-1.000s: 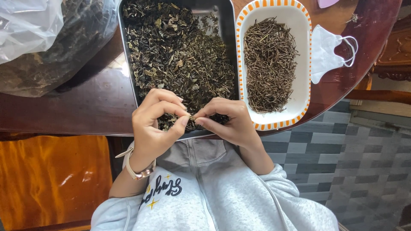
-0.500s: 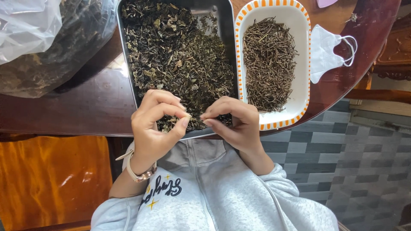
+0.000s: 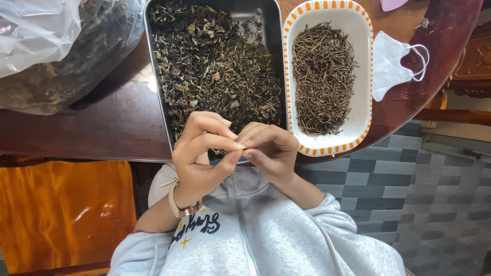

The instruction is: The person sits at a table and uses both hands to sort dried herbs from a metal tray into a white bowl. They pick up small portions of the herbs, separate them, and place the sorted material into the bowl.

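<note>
Both hands have drawn closer: the left hand (image 3: 202,153) and right hand (image 3: 271,148) now meet fingertip to fingertip, pinching a small dried sprig (image 3: 242,148) just short of the metal tray (image 3: 153,61).

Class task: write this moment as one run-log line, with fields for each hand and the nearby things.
left hand: pinching small bit, fingertips meeting right hand | below: metal tray of dried leaves | right: white dish of stems
</note>
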